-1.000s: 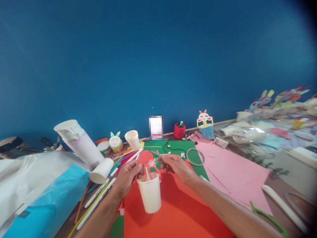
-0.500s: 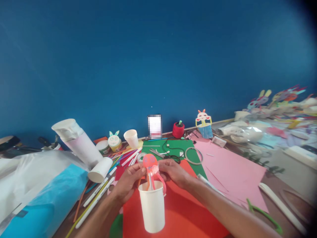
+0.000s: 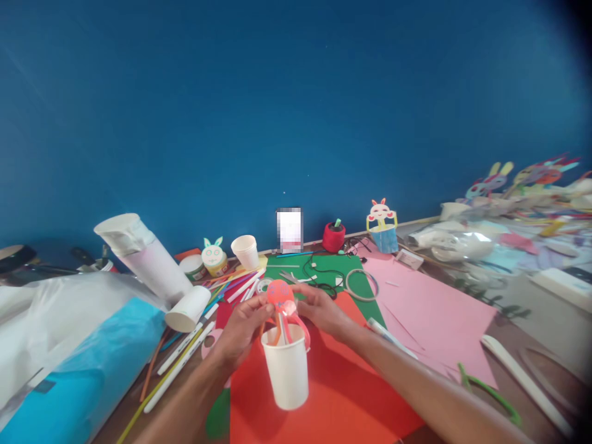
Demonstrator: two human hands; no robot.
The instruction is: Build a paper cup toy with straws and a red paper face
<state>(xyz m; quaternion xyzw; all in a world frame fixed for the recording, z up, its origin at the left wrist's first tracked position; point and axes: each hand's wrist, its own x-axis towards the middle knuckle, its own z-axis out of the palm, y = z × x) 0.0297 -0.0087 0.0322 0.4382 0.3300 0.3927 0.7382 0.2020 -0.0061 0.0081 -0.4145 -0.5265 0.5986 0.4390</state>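
Observation:
A white paper cup (image 3: 287,379) stands slightly tilted over the red sheet (image 3: 351,394). From its mouth rises an orange paper figure (image 3: 280,293) with a round face and drawn eyes, its strips reaching down into the cup. My left hand (image 3: 250,320) pinches the figure at its left side, below the face. On the other side, the fingers of my right hand (image 3: 317,307) close on it near a small pink piece. A pink looped strip (image 3: 305,333) curves down outside the cup's rim. My right fingertips are partly hidden behind the figure.
Scissors (image 3: 291,277), a tape roll (image 3: 264,285) and a grey ring (image 3: 362,285) lie beyond my hands. White markers (image 3: 180,367) and a tipped cup (image 3: 187,309) are at left. Pink sheets (image 3: 430,308) and green-handled scissors (image 3: 490,398) lie at right.
The cup and figure, with both hands around them, have shifted slightly, the cup's base rising and swinging a little away from me. The view has tilted slightly; the grip looks the same.

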